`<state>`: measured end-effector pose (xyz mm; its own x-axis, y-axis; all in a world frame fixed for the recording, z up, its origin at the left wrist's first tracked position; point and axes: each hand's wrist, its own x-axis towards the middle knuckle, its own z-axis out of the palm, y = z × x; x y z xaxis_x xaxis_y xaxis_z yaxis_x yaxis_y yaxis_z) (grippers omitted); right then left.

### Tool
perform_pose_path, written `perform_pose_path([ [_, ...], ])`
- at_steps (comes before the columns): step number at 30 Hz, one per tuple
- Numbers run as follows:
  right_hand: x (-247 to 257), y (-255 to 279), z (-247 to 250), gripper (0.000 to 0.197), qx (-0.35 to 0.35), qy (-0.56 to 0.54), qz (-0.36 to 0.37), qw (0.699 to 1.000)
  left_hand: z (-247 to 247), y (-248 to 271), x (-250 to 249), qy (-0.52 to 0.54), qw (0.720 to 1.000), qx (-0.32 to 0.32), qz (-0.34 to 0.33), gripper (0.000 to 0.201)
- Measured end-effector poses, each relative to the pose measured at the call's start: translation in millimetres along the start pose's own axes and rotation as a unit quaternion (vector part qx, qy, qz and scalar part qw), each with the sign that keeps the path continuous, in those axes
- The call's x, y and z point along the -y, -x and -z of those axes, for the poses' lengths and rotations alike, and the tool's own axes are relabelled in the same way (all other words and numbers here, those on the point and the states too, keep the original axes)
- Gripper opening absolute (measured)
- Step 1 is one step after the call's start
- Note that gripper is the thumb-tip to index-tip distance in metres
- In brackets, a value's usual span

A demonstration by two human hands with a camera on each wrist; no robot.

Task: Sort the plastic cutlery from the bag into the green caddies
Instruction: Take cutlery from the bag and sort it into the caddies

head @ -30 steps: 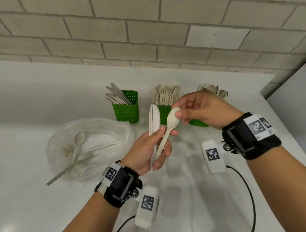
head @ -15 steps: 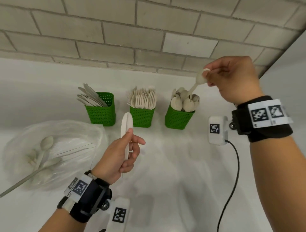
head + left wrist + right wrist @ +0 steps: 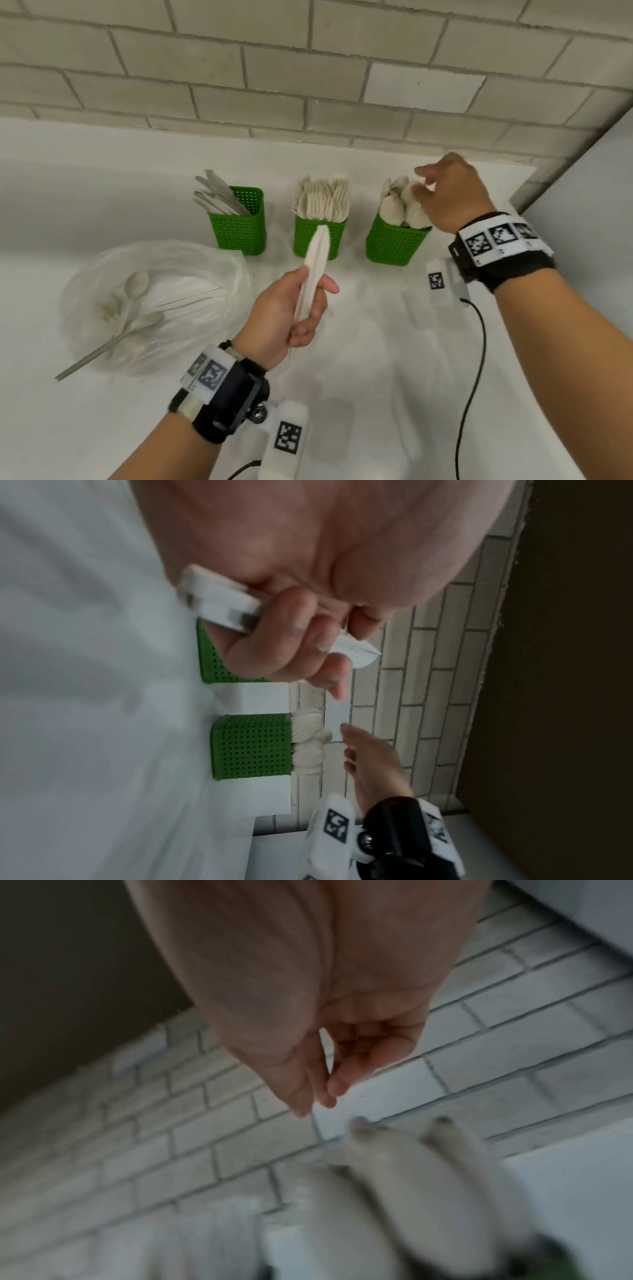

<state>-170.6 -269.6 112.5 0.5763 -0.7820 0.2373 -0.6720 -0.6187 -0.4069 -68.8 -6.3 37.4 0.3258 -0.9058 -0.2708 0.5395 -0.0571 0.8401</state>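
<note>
Three green caddies stand in a row by the wall: the left caddy (image 3: 239, 226) holds knives, the middle caddy (image 3: 317, 236) forks, the right caddy (image 3: 394, 241) spoons. My left hand (image 3: 294, 308) grips a couple of white plastic knives (image 3: 313, 270) upright in front of the middle caddy; the left wrist view shows my fingers (image 3: 291, 637) curled round them. Just above the spoons (image 3: 404, 205) hovers my right hand (image 3: 442, 192), fingers loose and empty. A clear plastic bag (image 3: 150, 301) with several remaining pieces lies at the left.
A grey stick-like handle (image 3: 89, 359) pokes out of the bag toward the front left. The white counter (image 3: 359, 377) meets a brick wall (image 3: 308, 68) behind the caddies. A black cable (image 3: 476, 359) hangs from my right wrist.
My right hand took the spoon from my left hand, carried it to the right caddy and let it go there. My left hand keeps hold of the knives.
</note>
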Motion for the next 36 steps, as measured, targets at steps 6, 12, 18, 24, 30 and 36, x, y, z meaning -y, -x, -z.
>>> perform_pose_path([
  [6, 79.6, 56.2, 4.0, 0.018, 0.261, -0.223, 0.101, 0.934, -7.5, -1.9, -3.1, -0.059, 0.996, -0.037, -0.055, 0.033],
  [12, 81.2, 70.4, -18.8, 0.008, 0.259, -0.351, 0.062, 0.898, -9.9, 0.2, -6.0, -0.097, 0.992, -0.036, -0.066, 0.024],
  [18, 86.9, 71.0, -24.4, 0.033, 0.231, -0.472, 0.012, 0.851, -6.0, 2.3, -8.7, -0.099, 0.993, -0.028, -0.058, 0.032],
  [24, 91.5, 70.2, -31.9, 0.039, 0.25, -0.47, 0.006, 0.846, 0.0, 6.4, -10.8, -0.127, 0.991, -0.01, -0.044, 0.034],
  [30, 110.1, 62.7, -33.6, 0.022, 0.34, -0.365, 0.082, 0.863, 8.4, 15.2, -18.5, -0.132, 0.99, -0.014, -0.049, 0.034],
  [36, 150.7, 31.0, -18.6, 0.029, 0.22, -0.419, 0.088, 0.877, 38.4, 17.6, -34.3, -0.151, 0.962, -0.16, -0.161, 0.04],
])
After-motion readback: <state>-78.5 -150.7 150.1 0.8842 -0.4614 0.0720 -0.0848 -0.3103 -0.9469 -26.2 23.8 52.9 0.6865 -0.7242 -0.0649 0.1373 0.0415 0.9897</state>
